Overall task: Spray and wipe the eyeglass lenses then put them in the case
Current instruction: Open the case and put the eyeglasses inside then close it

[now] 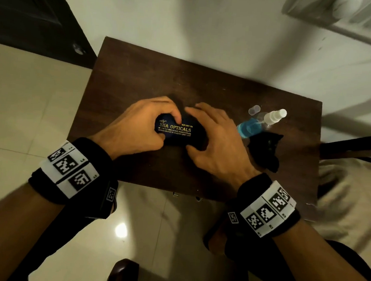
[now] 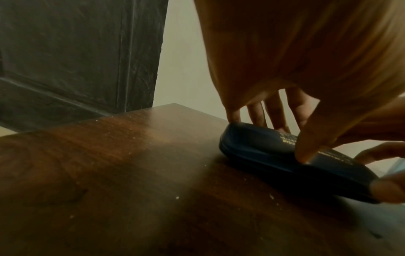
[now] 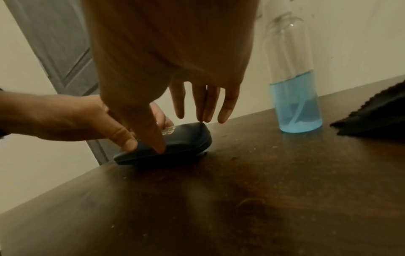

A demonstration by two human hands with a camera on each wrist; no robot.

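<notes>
Our left hand (image 1: 141, 123) curls round the nine o'clock end of the dark blue case (image 1: 177, 132), thumb on its near edge and fingers over the far side. Our right hand (image 1: 215, 140) is spread over the three o'clock end, fingers nearly straight, thumb pressing the near edge. The case lies closed and flat mid-table (image 1: 141, 74). At two o'clock from it stands the spray bottle (image 1: 259, 124) of blue liquid, its clear cap (image 1: 254, 110) just beyond. The black cloth (image 1: 265, 151) lies at three o'clock.
</notes>
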